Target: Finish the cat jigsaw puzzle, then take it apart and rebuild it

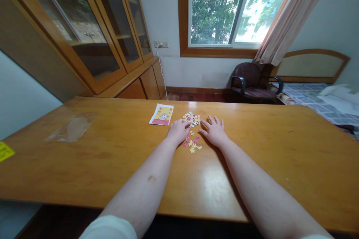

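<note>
Flanking a heap of jigsaw pieces with both hands over a wooden table.
Curling the left hand's fingers partway — cannot tell if gripping a piece; spreading the right hand's fingers wide, empty — with scattered pieces nearer the body, picture card left of the heap.

the glossy wooden table holds a heap of puzzle pieces between the fingers of the left grip and right grip. loose pink and yellow pieces scatter nearer the person. beyond and left of the left grip lies a picture card; well left, clear plastic.
</note>
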`<state>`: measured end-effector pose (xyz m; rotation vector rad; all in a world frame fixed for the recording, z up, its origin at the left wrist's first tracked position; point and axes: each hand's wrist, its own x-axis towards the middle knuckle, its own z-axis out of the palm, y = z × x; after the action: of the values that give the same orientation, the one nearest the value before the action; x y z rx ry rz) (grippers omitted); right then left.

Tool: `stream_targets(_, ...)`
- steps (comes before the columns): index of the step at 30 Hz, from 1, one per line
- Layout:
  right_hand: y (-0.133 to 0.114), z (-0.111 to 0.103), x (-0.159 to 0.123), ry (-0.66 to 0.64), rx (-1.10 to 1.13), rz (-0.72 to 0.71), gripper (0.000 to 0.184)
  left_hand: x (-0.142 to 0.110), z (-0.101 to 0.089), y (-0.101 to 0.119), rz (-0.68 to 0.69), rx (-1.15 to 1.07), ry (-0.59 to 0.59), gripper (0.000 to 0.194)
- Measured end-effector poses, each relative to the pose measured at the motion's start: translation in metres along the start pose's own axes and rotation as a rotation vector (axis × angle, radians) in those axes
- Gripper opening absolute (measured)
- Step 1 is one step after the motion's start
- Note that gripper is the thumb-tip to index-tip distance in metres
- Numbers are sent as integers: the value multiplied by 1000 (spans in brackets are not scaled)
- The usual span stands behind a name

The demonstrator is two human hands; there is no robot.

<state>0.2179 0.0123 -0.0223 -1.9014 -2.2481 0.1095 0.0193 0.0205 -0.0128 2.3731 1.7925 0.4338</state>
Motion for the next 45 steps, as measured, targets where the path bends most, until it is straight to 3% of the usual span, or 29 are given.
stream_targets(3, 0, 0, 0, -23, -6, 3, 54, 0, -1, 1, -6, -1, -15, 32)
stream_targets(9, 0, 0, 0, 56, 1, 31, 53, -1, -1, 1, -6, -20, -18, 34)
stream_targets(15, 0, 1, -1, -32, -4, -45, 57, -1, -2, 1, -6, -29, -12, 35)
stream_targets(25, 2, 1, 3, 143, 67, 121, 37, 1, -2, -1, -22, -28, -4, 29)
stream_targets(32, -2, -3, -1, -6, 120, -207, 41, 2, 0, -2, -35, -48, 13, 23)
stream_targets(36, -3, -3, -2, -13, 142, -217, 35, 2, 1, -2, -46, -48, 8, 21)
stream_targets(42, -3, -3, 0, 77, 240, -155, 26, 3, 1, -4, -51, -53, 18, 20)
stream_targets(45, -3, -5, -1, 71, 303, -219, 22, 2, 0, -3, -57, -55, 13, 20)
